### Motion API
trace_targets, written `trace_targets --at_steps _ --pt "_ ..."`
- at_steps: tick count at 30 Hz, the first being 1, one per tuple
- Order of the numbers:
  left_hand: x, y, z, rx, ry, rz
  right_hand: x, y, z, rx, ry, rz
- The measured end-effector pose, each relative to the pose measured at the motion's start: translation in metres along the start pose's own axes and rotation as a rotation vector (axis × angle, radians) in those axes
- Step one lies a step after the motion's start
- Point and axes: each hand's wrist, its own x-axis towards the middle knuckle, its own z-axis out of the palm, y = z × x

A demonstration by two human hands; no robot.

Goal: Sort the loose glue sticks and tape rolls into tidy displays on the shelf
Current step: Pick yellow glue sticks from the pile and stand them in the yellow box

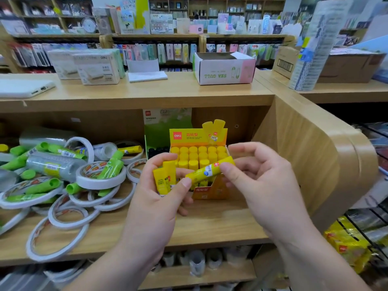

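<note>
step: filling yellow display box (206, 186) | left hand (159, 194) grips two glue sticks (164, 179), right hand (258, 175) pinches another glue stick (206, 170) over the box | next: probably drop it upright into a free slot

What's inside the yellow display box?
The display box holds rows of upright yellow-capped glue sticks at the back. The front is covered by the left hand, right hand and the loose glue stick they hold; contents there unseen.
</note>
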Motion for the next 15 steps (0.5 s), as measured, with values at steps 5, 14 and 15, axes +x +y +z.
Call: trace_targets --at_steps 5,14,15 --pt "0.013 -0.019 -0.032 0.382 -0.013 0.121 0.019 -0.004 -0.018 -0.190 0.042 -0.047" --pt "0.020 -0.030 -0.042 0.541 -0.133 0.056 0.051 0.009 -0.011 -0.664 -0.073 -0.128" --pt "0.021 -0.030 -0.042 0.536 -0.133 0.050 0.053 0.008 -0.010 -0.698 -0.082 -0.140"
